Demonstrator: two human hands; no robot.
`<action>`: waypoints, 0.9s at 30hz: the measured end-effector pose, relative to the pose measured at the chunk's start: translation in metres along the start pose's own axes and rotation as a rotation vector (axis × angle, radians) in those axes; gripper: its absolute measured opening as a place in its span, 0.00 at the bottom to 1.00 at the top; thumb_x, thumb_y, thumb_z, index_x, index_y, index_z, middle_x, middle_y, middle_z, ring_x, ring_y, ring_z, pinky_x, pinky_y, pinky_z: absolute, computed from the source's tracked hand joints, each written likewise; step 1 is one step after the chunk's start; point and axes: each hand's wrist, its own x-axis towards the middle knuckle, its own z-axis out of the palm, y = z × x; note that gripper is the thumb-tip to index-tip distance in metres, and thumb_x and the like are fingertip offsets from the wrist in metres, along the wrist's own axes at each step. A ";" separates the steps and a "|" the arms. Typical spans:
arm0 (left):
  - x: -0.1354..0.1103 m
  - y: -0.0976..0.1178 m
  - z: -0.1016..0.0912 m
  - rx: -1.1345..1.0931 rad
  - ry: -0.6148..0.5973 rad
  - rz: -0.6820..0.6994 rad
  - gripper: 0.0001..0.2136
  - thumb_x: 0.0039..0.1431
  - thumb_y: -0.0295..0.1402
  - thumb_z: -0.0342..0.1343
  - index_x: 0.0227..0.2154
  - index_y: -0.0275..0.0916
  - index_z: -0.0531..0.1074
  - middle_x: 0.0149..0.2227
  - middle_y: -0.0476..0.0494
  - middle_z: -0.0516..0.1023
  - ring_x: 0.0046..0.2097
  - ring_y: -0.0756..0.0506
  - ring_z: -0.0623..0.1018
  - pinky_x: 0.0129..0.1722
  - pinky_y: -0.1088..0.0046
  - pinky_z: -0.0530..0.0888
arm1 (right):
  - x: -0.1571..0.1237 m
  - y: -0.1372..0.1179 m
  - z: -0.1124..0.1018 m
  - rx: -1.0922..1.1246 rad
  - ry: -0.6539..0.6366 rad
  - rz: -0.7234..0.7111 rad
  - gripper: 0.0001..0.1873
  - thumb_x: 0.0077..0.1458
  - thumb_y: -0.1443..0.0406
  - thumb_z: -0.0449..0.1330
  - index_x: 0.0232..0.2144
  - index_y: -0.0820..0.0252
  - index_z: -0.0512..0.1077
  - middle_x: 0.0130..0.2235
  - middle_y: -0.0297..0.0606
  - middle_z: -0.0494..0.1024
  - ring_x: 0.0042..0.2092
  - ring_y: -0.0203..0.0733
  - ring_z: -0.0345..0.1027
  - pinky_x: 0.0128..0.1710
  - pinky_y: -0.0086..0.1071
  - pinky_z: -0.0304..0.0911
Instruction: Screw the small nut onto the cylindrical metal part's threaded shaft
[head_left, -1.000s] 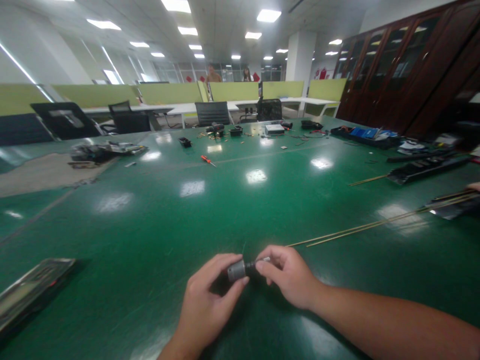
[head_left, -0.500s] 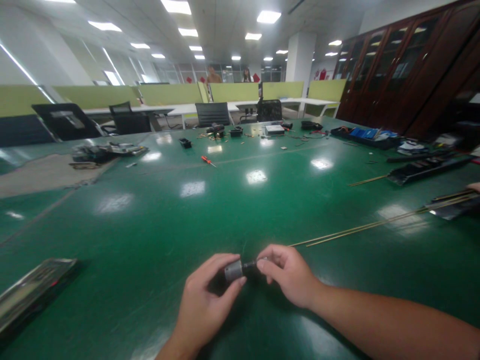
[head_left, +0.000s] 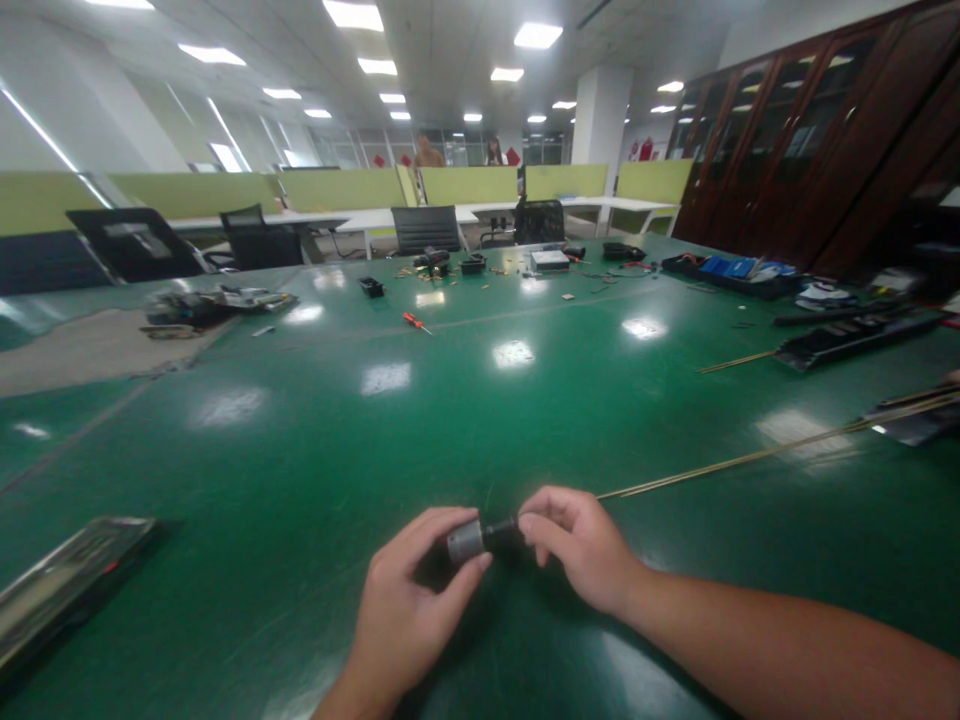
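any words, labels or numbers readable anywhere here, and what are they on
None can be read.
Small grey cylinder held between left hand and right hand: no legible marking.
Blue packet on the far green table: print too small and blurred.
Red wall signs: too blurred.

Two bare forearms enter from the bottom edge, each ending in a bare hand: the left hand [head_left: 405, 620] and the right hand [head_left: 581, 550]. No sleeve, cuff or glove covers either arm as far as shown. No watch, ring or band shows. Fingernails are short and plain.
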 end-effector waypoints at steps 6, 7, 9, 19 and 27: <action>-0.003 -0.003 0.001 0.003 0.005 -0.049 0.13 0.56 0.37 0.64 0.45 0.47 0.75 0.43 0.49 0.80 0.43 0.44 0.80 0.47 0.68 0.75 | 0.001 0.000 -0.001 0.015 0.051 -0.002 0.25 0.58 0.47 0.58 0.20 0.59 0.65 0.15 0.27 0.63 0.18 0.32 0.55 0.24 0.28 0.54; -0.003 -0.003 0.001 0.004 0.009 -0.057 0.14 0.55 0.37 0.64 0.45 0.47 0.75 0.43 0.49 0.80 0.43 0.44 0.80 0.47 0.67 0.75 | 0.001 0.000 -0.001 0.014 0.055 -0.002 0.26 0.57 0.46 0.57 0.19 0.59 0.64 0.15 0.27 0.63 0.18 0.32 0.55 0.24 0.28 0.54; -0.003 -0.003 0.000 0.004 0.015 -0.058 0.14 0.55 0.37 0.64 0.45 0.47 0.75 0.43 0.49 0.80 0.43 0.44 0.80 0.47 0.67 0.75 | 0.002 0.000 0.000 0.014 0.060 -0.004 0.26 0.57 0.46 0.57 0.19 0.58 0.63 0.15 0.27 0.63 0.19 0.32 0.55 0.24 0.28 0.54; 0.000 -0.001 -0.002 -0.009 0.007 -0.024 0.12 0.56 0.36 0.64 0.43 0.47 0.75 0.42 0.51 0.80 0.42 0.46 0.79 0.46 0.71 0.74 | 0.002 0.002 0.000 0.031 0.053 -0.002 0.25 0.58 0.47 0.57 0.19 0.58 0.62 0.15 0.27 0.63 0.19 0.32 0.56 0.24 0.28 0.54; -0.001 -0.005 -0.003 -0.017 0.007 -0.048 0.11 0.56 0.37 0.64 0.43 0.47 0.75 0.42 0.50 0.80 0.42 0.46 0.79 0.46 0.71 0.73 | 0.003 0.004 0.000 0.057 0.062 -0.014 0.25 0.58 0.49 0.58 0.18 0.59 0.62 0.15 0.28 0.63 0.19 0.32 0.56 0.24 0.28 0.53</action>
